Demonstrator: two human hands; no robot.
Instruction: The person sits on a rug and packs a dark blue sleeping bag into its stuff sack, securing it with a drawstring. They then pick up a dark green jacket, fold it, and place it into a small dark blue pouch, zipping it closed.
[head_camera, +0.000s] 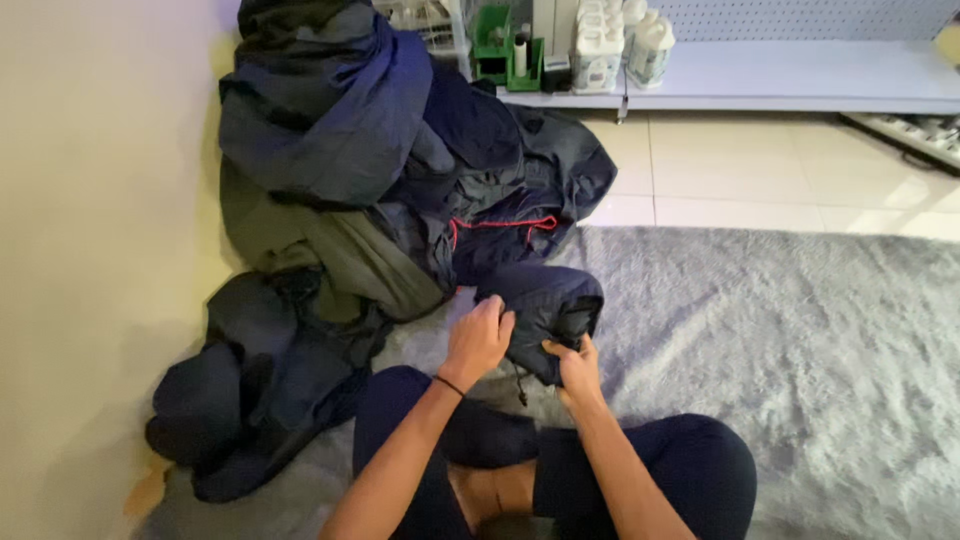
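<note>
I sit cross-legged on a grey rug, and both hands grip a dark navy garment (545, 305) just in front of my knees. My left hand (478, 338) is closed over its left edge, a thin black band on that wrist. My right hand (575, 365) pinches the garment's lower right corner, where a short dark cord hangs down. The garment runs back into a heap of dark blue jackets (400, 150) with a red drawstring (500, 225).
An olive green garment (340, 255) lies in the heap, and more dark clothing (250, 400) lies at my left by a cream wall (90, 250). A white shelf (780, 85) with plastic bottles (620, 45) and a green holder (495, 45) stands behind. Shaggy grey rug (800, 350) spreads right.
</note>
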